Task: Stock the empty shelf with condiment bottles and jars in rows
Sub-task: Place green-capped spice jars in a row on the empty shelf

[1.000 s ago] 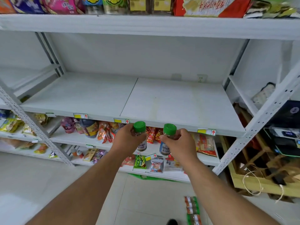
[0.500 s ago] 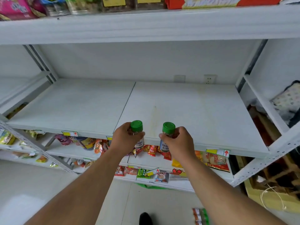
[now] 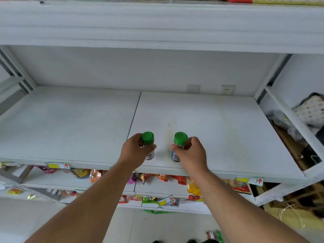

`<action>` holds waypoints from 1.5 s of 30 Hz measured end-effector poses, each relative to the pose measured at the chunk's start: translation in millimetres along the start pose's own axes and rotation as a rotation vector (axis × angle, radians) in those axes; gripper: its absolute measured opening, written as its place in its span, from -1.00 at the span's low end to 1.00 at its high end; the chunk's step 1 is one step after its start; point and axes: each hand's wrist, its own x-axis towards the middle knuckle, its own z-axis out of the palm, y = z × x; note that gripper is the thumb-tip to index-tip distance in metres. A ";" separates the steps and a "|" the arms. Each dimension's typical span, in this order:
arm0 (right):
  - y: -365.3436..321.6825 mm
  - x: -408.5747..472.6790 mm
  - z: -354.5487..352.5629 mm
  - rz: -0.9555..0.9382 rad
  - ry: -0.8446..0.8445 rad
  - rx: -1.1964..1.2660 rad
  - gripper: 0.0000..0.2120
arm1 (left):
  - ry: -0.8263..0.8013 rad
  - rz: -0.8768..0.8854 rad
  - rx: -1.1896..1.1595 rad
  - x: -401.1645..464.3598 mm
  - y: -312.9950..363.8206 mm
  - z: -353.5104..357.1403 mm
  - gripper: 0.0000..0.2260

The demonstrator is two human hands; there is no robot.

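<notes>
Two jars stand upright above the shelf front edge, near six o'clock. Our left hand grips the left jar, our right hand the right jar; open shelf lies toward twelve o'clock.

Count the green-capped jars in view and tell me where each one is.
2. One green-capped jar is gripped in the left hand, the other in the right hand, both at the front of the empty shelf.
</notes>
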 end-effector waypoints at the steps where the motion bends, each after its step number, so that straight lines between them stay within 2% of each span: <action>1: -0.1 4.8 3.5 0.001 0.006 -0.004 -0.60 | -0.004 0.000 -0.003 5.5 -1.0 -0.2 -0.64; 10: 2.6 43.5 34.2 -0.015 0.014 -0.030 -0.62 | -0.003 0.026 -0.014 48.8 -5.6 5.5 -0.67; 18: 17.6 41.9 49.6 -0.050 0.021 -0.027 -0.57 | -0.017 0.045 -0.022 55.1 -19.0 11.2 -0.68; 21: 23.4 39.6 47.1 -0.035 -0.001 -0.028 -0.51 | -0.055 0.014 -0.079 54.0 -29.6 14.5 -0.57; 25: 28.5 31.3 37.5 -0.022 -0.075 -0.047 -0.28 | -0.131 -0.051 -0.125 50.1 -41.7 10.5 -0.17; 26: 30.4 28.0 34.0 -0.025 -0.090 -0.045 -0.26 | -0.121 -0.080 -0.127 45.7 -42.2 7.6 -0.13; 28: 37.9 20.4 27.9 -0.017 -0.102 -0.035 -0.28 | -0.024 -0.096 -0.120 29.6 -42.3 3.5 -0.26; 30: 43.4 13.0 21.9 0.024 -0.094 -0.003 -0.38 | 0.102 -0.025 -0.117 3.8 -39.1 4.5 -0.56; 31: 44.3 10.2 18.6 0.048 -0.084 0.020 -0.46 | 0.109 0.019 -0.114 -8.0 -37.7 8.3 -0.69; 33: 43.6 7.3 13.1 0.099 -0.076 0.065 -0.61 | -0.015 0.056 -0.113 -23.2 -34.8 19.8 -0.81; 36: 42.4 9.6 14.8 0.154 -0.104 0.103 -0.69 | -0.259 -0.021 -0.183 -21.6 -30.3 38.6 -0.67; 40: 42.6 11.7 30.1 0.213 -0.170 0.280 -0.77 | -0.313 -0.094 -0.240 -10.8 -20.5 55.8 -0.62; 45: 39.8 20.6 37.6 0.243 -0.232 0.389 -0.67 | -0.387 -0.104 -0.264 0.3 -17.6 66.8 -0.59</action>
